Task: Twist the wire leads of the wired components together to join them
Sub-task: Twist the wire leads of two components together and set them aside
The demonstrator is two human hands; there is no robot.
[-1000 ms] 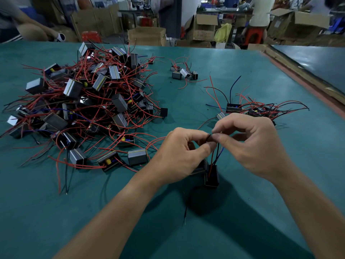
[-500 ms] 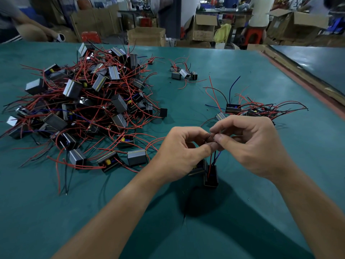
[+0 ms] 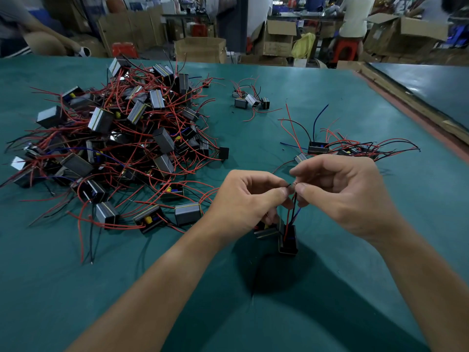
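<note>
Left hand (image 3: pixel 243 199): thumb and forefinger are curled and pinch the thin red, black and blue wire leads (image 3: pixel 291 214) near their upper ends. The remaining fingers are folded toward the palm.

Right hand (image 3: pixel 342 194): thumb and forefinger pinch the tips of the same leads, directly beside the left fingertips. The other fingers are loosely bent above the pinch. The two hands meet at near centre, above the teal-green table mat (image 3: pixel 76 288).

Task items: the leads run down from the pinch point to a black box-shaped component (image 3: pixel 288 240), which stands upright just below the hands. A second grey-sided component (image 3: pixel 265 231) lies against its left side, partly hidden under the left hand. Whether either unit rests on the mat cannot be determined.

Surrounding stock: a large tangled pile of grey and black boxed components with red leads (image 3: pixel 114 148) occupies the left of the mat. A small cluster of similar components (image 3: pixel 250 100) sits at far centre, well apart from the pile. A flat group of wired components (image 3: pixel 355 148) lies on the right, just beyond the right hand. Brown cardboard boxes (image 3: pixel 200 49) stand beyond the far edge.
</note>
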